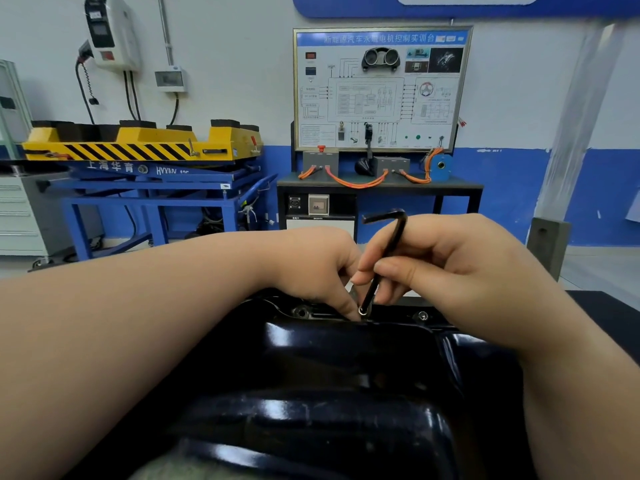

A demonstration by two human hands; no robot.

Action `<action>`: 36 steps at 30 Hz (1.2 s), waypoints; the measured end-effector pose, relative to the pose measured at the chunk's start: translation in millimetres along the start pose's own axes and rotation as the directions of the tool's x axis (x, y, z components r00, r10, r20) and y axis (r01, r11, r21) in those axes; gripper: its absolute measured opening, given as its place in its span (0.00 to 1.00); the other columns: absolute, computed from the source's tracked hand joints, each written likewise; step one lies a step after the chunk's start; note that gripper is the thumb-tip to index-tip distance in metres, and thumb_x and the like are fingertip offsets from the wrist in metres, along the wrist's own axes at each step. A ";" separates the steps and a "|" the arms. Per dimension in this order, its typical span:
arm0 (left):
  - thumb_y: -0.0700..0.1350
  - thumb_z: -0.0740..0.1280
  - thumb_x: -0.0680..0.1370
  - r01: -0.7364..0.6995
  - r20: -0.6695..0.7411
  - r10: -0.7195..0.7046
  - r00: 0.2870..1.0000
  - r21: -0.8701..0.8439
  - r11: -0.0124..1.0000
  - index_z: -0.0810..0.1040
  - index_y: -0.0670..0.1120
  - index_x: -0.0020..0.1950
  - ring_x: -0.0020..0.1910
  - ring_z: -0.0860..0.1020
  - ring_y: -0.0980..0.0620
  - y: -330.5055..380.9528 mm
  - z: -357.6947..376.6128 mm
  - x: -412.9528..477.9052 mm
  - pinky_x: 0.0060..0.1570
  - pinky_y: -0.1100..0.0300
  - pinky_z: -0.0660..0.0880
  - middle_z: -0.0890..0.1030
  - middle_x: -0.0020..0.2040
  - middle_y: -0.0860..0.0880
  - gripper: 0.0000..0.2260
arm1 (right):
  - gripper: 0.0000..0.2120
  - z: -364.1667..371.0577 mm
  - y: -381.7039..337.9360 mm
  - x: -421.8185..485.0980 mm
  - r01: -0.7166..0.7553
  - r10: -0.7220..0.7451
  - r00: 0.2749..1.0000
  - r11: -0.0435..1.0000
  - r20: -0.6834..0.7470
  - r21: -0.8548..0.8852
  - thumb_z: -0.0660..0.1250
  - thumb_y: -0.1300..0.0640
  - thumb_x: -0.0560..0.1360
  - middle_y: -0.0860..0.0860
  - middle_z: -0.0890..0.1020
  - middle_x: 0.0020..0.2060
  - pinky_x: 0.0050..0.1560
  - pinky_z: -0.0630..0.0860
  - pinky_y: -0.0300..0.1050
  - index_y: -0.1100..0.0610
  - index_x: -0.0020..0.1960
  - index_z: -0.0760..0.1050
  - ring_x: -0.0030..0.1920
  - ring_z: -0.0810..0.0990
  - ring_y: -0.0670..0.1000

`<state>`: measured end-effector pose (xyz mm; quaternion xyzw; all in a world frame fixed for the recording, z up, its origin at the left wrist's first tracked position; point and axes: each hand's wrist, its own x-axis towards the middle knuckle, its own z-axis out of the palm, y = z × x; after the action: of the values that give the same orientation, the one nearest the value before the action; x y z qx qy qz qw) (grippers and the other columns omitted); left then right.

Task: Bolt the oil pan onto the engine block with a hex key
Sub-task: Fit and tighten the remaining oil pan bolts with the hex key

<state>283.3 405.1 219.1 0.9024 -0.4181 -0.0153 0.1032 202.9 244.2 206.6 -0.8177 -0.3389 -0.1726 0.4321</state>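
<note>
Black gloss: the oil pan point(346, 358) lies under my arms, and at its far flange my right hand point(450, 268) curls round the hex key point(386, 258) while my left hand point(311, 268) pinches its tip, I judge to seat it in the bolt point(363, 310). Its long arm stands near upright, tip down, short arm pointing left.

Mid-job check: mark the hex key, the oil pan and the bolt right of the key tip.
hex key point(392, 244), head view, on its long shaft.
oil pan point(346, 355), head view, on its glossy black wall.
bolt point(422, 316), head view, on its shiny head.
</note>
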 end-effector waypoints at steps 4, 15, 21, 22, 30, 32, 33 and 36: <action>0.47 0.74 0.70 -0.003 0.026 0.003 1.000 -0.001 1.000 0.72 0.54 0.29 0.33 0.74 0.54 -0.1 -0.8 -0.5 0.38 0.64 0.70 0.74 0.29 0.51 0.13 | 0.08 3.0 -0.5 0.2 0.022 -0.022 1.000 1.000 -0.014 -0.014 0.67 0.70 0.73 0.51 0.84 0.36 0.39 0.80 0.37 0.59 0.43 0.81 0.34 0.83 0.47; 0.47 0.73 0.71 0.019 0.080 -0.018 0.997 -0.008 1.000 0.73 0.52 0.36 0.43 0.78 0.46 1.6 -2.4 -1.9 0.46 0.56 0.74 0.81 0.42 0.43 0.09 | 0.03 8.4 -1.5 0.1 0.068 -0.073 0.996 0.994 -0.055 -0.088 0.69 0.65 0.70 0.51 0.83 0.35 0.37 0.81 0.42 0.59 0.41 0.82 0.33 0.83 0.45; 0.49 0.74 0.69 0.004 0.088 0.000 0.996 -0.043 0.999 0.78 0.42 0.44 0.45 0.79 0.42 0.4 -6.4 -3.0 0.50 0.48 0.74 0.81 0.43 0.39 0.12 | 0.05 10.1 -2.9 2.0 0.075 -0.085 0.995 0.984 -0.056 -0.161 0.66 0.61 0.71 0.49 0.83 0.34 0.37 0.79 0.44 0.58 0.41 0.81 0.32 0.82 0.45; 0.49 0.74 0.70 0.005 0.087 -0.001 0.996 -0.054 0.999 0.79 0.41 0.45 0.45 0.79 0.42 0.6 -6.9 -3.4 0.50 0.48 0.75 0.81 0.43 0.39 0.12 | 0.05 10.2 -2.9 2.1 0.075 -0.084 0.995 0.983 -0.050 -0.167 0.65 0.61 0.71 0.48 0.83 0.35 0.37 0.79 0.43 0.57 0.42 0.81 0.32 0.82 0.45; 0.45 0.73 0.71 -0.058 0.036 0.057 0.998 0.013 0.998 0.70 0.56 0.24 0.24 0.69 0.64 3.5 -6.6 -3.2 0.28 0.73 0.62 0.72 0.22 0.60 0.18 | 0.07 4.9 -5.7 -1.8 0.083 -0.076 0.996 0.988 0.052 -0.132 0.66 0.61 0.71 0.47 0.84 0.35 0.40 0.76 0.31 0.54 0.44 0.82 0.36 0.83 0.43; 0.44 0.73 0.71 -0.081 0.025 0.081 0.996 -0.004 0.997 0.72 0.59 0.22 0.25 0.70 0.63 3.1 -6.9 -3.2 0.28 0.74 0.64 0.72 0.22 0.62 0.20 | 0.07 0.9 -7.1 -3.9 0.073 -0.060 0.994 0.986 0.086 -0.147 0.68 0.58 0.70 0.46 0.85 0.35 0.43 0.77 0.34 0.51 0.45 0.83 0.39 0.83 0.42; 0.43 0.72 0.72 -0.087 0.027 0.087 0.996 -0.018 0.996 0.73 0.62 0.23 0.25 0.70 0.62 3.5 -6.9 -3.4 0.28 0.74 0.65 0.72 0.23 0.60 0.21 | 0.07 -0.6 -8.0 -4.9 0.063 -0.049 0.993 0.989 0.103 -0.136 0.68 0.57 0.70 0.47 0.85 0.36 0.45 0.78 0.37 0.50 0.45 0.84 0.40 0.83 0.43; 0.43 0.72 0.72 -0.088 0.021 0.089 0.996 -0.042 0.995 0.74 0.67 0.25 0.24 0.69 0.60 3.8 -6.6 -3.5 0.28 0.74 0.65 0.72 0.23 0.56 0.22 | 0.07 -1.7 -9.2 -5.5 0.061 -0.049 0.992 0.992 0.113 -0.109 0.70 0.56 0.67 0.47 0.86 0.37 0.47 0.78 0.37 0.50 0.44 0.84 0.40 0.83 0.41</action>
<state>278.9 406.6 226.2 0.8804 -0.4584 -0.0295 0.1176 192.5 244.2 209.9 -0.8394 -0.3743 -0.1581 0.3611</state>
